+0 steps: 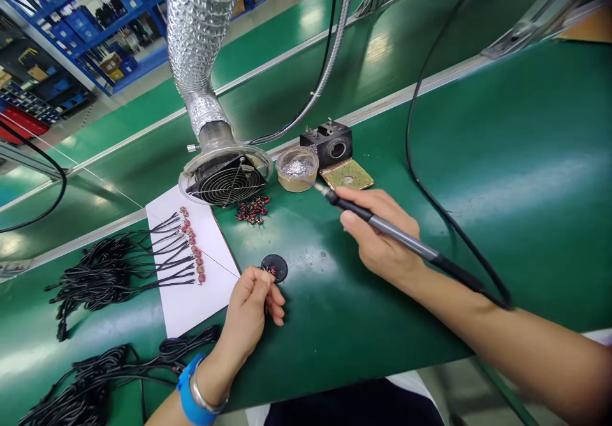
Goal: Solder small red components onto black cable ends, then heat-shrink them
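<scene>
My right hand (pixel 389 238) grips a soldering iron (pixel 401 236) like a pen. The iron's tip points at the round tub of silvery solder material (pixel 297 166); I cannot tell whether they touch. My left hand (pixel 253 301) is pinched on a small red-and-black part with thin leads (pixel 270 271), over a black round disc (pixel 276 265) on the bench. A thin wire (pixel 217 261) runs from the left towards this hand. Beyond it lies a pile of similar red-and-black parts (pixel 253 210).
On the left, a white sheet (pixel 191 311) carries cable ends and a row of reddish parts (pixel 197 254). Black cable bundles (pixel 102 273) lie beside it. A fume extractor hood (pixel 227 174) hangs low. Behind the tub stand an iron holder (pixel 335 142) and a sponge (pixel 351 176).
</scene>
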Available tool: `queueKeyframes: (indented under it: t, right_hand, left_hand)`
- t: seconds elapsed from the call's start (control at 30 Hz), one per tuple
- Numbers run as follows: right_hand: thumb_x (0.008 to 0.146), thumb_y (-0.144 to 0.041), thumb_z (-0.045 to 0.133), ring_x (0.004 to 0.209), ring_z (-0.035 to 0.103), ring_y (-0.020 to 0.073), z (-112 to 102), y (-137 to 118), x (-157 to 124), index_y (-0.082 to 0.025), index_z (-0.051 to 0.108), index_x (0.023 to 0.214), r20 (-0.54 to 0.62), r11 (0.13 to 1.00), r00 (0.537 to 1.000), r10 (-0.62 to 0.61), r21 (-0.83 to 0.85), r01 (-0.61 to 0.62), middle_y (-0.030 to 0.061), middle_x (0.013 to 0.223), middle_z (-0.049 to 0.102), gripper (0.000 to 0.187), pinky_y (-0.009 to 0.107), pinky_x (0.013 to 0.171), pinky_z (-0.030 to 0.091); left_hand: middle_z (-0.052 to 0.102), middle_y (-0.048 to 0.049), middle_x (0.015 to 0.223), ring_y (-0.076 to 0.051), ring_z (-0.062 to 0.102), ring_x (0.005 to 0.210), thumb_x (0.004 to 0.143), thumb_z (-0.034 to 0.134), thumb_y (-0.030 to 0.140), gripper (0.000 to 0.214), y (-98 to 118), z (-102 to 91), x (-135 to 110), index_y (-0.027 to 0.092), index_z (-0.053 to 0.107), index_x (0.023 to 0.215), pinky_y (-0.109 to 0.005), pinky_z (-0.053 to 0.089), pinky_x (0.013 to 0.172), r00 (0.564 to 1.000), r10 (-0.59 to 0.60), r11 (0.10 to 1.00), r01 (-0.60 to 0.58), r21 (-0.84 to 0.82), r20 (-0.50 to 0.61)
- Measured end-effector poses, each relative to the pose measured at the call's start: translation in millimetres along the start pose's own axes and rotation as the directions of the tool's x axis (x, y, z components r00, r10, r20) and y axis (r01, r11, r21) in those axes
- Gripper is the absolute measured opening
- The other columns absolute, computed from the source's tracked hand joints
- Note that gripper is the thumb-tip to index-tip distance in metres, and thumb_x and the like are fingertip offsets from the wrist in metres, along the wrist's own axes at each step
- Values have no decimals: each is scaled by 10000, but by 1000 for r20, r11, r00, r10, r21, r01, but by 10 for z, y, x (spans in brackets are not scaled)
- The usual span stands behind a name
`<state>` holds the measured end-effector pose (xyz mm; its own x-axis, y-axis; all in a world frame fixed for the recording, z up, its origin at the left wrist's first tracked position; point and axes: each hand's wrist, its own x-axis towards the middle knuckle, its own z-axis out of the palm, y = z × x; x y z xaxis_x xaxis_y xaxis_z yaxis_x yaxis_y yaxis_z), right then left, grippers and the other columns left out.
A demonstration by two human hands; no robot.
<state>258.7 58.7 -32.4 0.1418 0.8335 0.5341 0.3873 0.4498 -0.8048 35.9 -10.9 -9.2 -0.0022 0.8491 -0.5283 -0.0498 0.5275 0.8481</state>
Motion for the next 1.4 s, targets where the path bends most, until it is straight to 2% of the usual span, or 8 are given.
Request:
queueKeyframes:
  t: [0.17, 0.33, 0.43, 0.53, 0.7, 1.13, 1.27, 1.4]
  right_hand:
    - [931, -330, 576, 1071, 633, 241, 56, 188, 85, -302, 614, 1250, 69, 995, 995, 77, -67, -72, 63, 1179, 672, 323, 422, 928, 518]
    - [969, -287, 517, 620, 661, 131, 63, 61, -102, -258, 574, 1266, 139, 989, 981, 138, 38, -145, 2, 800, 703, 304, 272, 627, 570]
    - [949, -173, 506, 563, 642, 110, 116, -46, -254, -228, 598, 1132, 274, 994, 958, -80, 95, 56, -16, 728, 693, 212, 229, 578, 550]
    - [893, -120, 533, 692, 674, 154, 244, -100, -351, -211, 586, 1006, 399, 954, 867, -298, 115, 276, 29, 815, 719, 154, 261, 626, 552]
    - [836, -126, 537, 750, 621, 203, 491, -142, -363, -191, 536, 1026, 561, 943, 766, -314, 89, 321, 67, 861, 698, 201, 315, 648, 547]
    - [769, -67, 561, 741, 541, 159, 591, -130, -261, -224, 502, 979, 537, 949, 794, -284, 275, 153, 14, 827, 629, 269, 267, 669, 488]
    - [732, -93, 632, 768, 583, 144, 480, -174, -202, -239, 458, 1027, 540, 939, 830, -143, 338, -58, -4, 851, 596, 372, 283, 717, 506]
    - [730, -70, 606, 781, 610, 129, 419, -231, -241, -262, 395, 1094, 658, 813, 753, -30, 454, -365, -16, 890, 535, 463, 294, 717, 538]
  left_hand:
    - [591, 38, 577, -71, 484, 405, 791, 644, 577, 423, 21, -15, -14, 177, 507, 786, -180, 398, 394, 1000, 8, 1000, -9, 29, 18]
    - [590, 42, 625, -55, 465, 407, 833, 612, 526, 370, 45, -81, -33, 188, 465, 806, -161, 366, 386, 994, -8, 990, -7, 138, 110]
    - [592, 40, 671, -54, 480, 434, 896, 535, 495, 318, 61, -143, -66, 197, 443, 834, -155, 376, 397, 989, -13, 964, -27, 263, 149]
    - [596, 33, 705, -60, 509, 467, 950, 451, 472, 285, 72, -194, -107, 201, 439, 861, -162, 408, 430, 982, -37, 930, -35, 366, 186]
    - [603, 26, 714, -64, 523, 485, 977, 403, 454, 272, 101, -227, -155, 206, 427, 868, -169, 422, 453, 974, -62, 897, -41, 440, 217]
    - [591, 32, 697, -62, 500, 488, 959, 446, 482, 303, 100, -280, -116, 200, 447, 850, -164, 388, 449, 984, -15, 915, -59, 399, 179]
    - [578, 30, 676, -54, 441, 502, 936, 509, 470, 299, 130, -268, -120, 178, 547, 885, -166, 343, 476, 984, 103, 903, -154, 400, 146]
    - [581, 17, 652, -77, 466, 557, 909, 567, 428, 280, 136, -251, -123, 161, 636, 961, -184, 362, 532, 974, 183, 895, -221, 387, 133]
